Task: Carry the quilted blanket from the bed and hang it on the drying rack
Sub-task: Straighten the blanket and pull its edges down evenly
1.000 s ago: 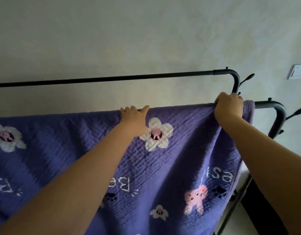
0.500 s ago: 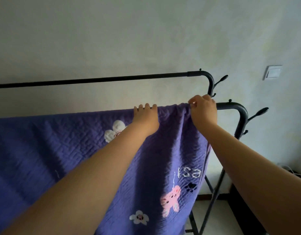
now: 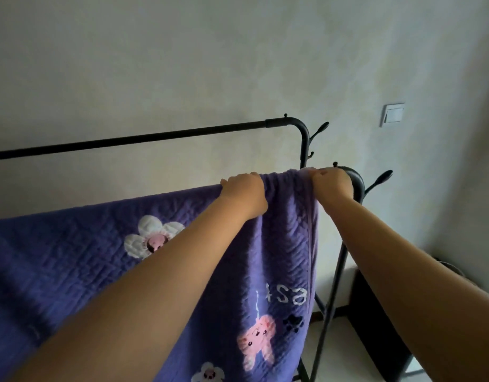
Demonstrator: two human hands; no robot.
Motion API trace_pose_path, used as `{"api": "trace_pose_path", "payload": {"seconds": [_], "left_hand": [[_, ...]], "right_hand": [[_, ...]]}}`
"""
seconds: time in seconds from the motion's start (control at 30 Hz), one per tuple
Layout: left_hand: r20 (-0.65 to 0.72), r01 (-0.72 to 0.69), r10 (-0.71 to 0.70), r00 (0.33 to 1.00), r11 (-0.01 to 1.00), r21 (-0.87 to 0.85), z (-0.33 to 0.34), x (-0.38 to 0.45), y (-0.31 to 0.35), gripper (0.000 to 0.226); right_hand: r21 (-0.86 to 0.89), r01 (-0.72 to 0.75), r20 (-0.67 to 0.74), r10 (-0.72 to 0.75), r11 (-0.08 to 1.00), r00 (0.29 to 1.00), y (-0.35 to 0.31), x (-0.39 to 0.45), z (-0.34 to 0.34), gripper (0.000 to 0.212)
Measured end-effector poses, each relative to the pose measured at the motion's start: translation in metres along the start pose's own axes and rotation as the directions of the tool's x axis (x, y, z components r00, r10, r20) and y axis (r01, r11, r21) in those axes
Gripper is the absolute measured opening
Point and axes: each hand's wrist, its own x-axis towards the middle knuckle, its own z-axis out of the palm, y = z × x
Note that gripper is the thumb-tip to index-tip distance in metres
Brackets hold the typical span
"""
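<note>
The purple quilted blanket (image 3: 72, 257), printed with white flowers and a pink cat, hangs over the near bar of the black drying rack (image 3: 358, 183). My left hand (image 3: 244, 190) lies on top of the bar with its fingers curled over the blanket's fold. A short way to its right, my right hand (image 3: 331, 186) grips the blanket's right edge, just beside the rack's rounded corner. The cloth between my hands is bunched into folds. The bar under the blanket is hidden.
The rack's higher far bar (image 3: 155, 137) is bare and runs along a pale wall. Hook pegs (image 3: 382, 179) stick out from the rack's right end. A light switch (image 3: 392, 114) sits on the wall. A dark low cabinet (image 3: 375, 312) stands at the lower right.
My left hand has slid right along the bar toward my right hand. The blanket's right end has gathered into folds, and its edge has drawn slightly left of the rack's corner.
</note>
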Motion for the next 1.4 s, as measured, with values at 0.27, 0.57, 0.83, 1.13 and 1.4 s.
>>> {"api": "trace_pose_path", "payload": {"seconds": [0.27, 0.57, 0.83, 1.13, 1.4], "left_hand": [[0.062, 0.097, -0.091, 0.994, 0.991, -0.097, -0.009, 0.006, 0.013, 0.046], [0.036, 0.221, -0.221, 0.975, 0.975, 0.001, 0.009, 0.016, 0.054, 0.052], [-0.015, 0.177, -0.176, 0.984, 0.983, 0.058, 0.017, 0.015, 0.089, 0.061], [-0.034, 0.177, -0.175, 0.984, 0.981, 0.085, 0.019, 0.018, 0.084, 0.067], [-0.222, 0.101, -0.077, 0.972, 0.990, 0.100, 0.043, 0.020, 0.095, 0.069]], "right_hand": [[0.259, -0.053, -0.095, 0.080, 0.964, 0.992, 0.005, 0.052, -0.040, 0.038], [0.150, 0.014, 0.026, -0.018, 0.989, 0.999, 0.067, 0.063, -0.064, 0.044], [0.264, 0.118, 0.224, -0.180, 0.957, 0.958, 0.112, 0.037, -0.046, 0.043], [-0.079, 0.225, 0.523, -0.152, 0.971, 0.838, 0.147, 0.032, -0.033, 0.042], [0.090, 0.010, 0.070, -0.016, 0.996, 0.997, 0.178, 0.038, -0.032, 0.029]]}}
